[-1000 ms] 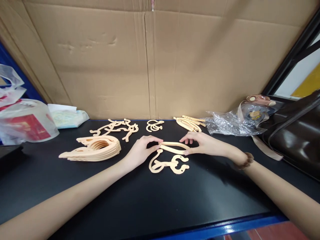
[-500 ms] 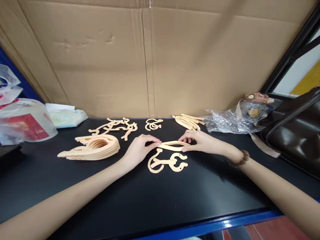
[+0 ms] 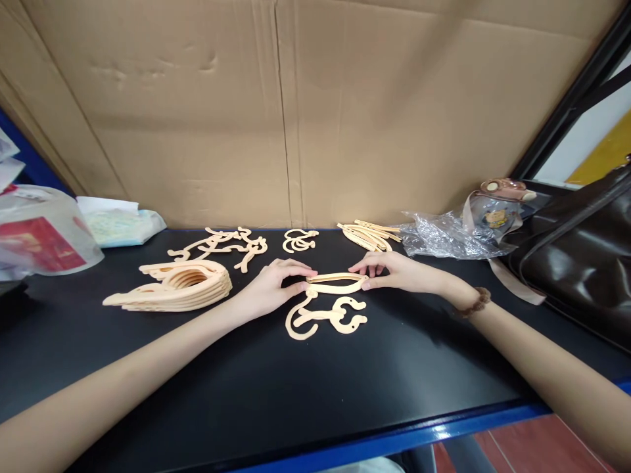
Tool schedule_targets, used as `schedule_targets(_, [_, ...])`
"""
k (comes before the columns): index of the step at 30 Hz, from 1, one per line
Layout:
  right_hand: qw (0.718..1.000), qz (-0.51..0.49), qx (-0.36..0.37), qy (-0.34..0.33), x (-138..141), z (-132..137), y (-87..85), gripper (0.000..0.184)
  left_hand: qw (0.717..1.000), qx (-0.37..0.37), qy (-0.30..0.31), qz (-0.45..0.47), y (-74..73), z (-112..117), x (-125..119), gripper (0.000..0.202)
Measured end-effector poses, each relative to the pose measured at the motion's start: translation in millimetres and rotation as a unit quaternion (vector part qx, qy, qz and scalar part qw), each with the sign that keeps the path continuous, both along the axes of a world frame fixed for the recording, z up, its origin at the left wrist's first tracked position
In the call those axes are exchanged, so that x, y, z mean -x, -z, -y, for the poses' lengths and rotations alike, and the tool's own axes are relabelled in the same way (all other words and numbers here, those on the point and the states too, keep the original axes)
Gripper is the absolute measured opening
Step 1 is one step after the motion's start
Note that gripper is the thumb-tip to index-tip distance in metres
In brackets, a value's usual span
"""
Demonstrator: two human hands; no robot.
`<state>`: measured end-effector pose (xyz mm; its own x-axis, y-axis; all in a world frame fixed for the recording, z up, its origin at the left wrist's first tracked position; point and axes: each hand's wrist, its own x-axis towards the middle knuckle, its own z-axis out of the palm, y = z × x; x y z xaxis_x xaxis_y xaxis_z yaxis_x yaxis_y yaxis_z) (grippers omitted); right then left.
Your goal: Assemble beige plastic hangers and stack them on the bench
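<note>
Two slim curved beige strips lie bowed apart between my hands, like parts of a folding clothes hanger. My left hand has its thumb and fingers closed at their left ends. At their right ends my right hand pinches them, with thumb in front and fingers behind. Just below on the black table lies a flat beige hook piece, with a curved hook at left and a claw-like, two-pronged end with small holes at right. My hands do not touch it.
On the left is a stack of beige hanger-shaped pieces. Behind are more hook pieces, a small group of curved pieces and a pile of strips. Plastic wrap, a dark bag and a tissue pack stand around.
The view has shifted slightly. The two strips have spread a little apart in the middle, and both hands keep hold of their ends.
</note>
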<state>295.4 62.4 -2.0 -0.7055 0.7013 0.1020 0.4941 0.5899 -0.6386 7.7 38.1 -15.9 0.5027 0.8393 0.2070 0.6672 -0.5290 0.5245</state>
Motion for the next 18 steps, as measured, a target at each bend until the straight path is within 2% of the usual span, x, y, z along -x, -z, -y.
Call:
schedule_targets(3, [1.000,-0.005,-0.006,-0.001,0.0,0.4,-0.5,0.031,1.000,0.000,0.004,-0.006,-0.3,0.4,-0.3,0.028])
schedule_targets(6, [0.999,0.009,-0.045,0.000,-0.6,0.3,-1.7,0.022,1.000,-0.017,-0.006,0.003,3.2,-0.5,-0.8,0.026])
schedule_targets(10, [0.997,0.019,-0.075,-0.011,-0.4,0.1,-3.5,0.021,0.998,-0.047,-0.027,0.025,7.3,-1.9,-1.5,0.024])
schedule_targets(18, [0.995,0.045,-0.084,-0.008,0.0,4.3,-8.2,0.020,0.999,-0.034,-0.014,0.017,3.8,-2.5,-0.1,0.032])
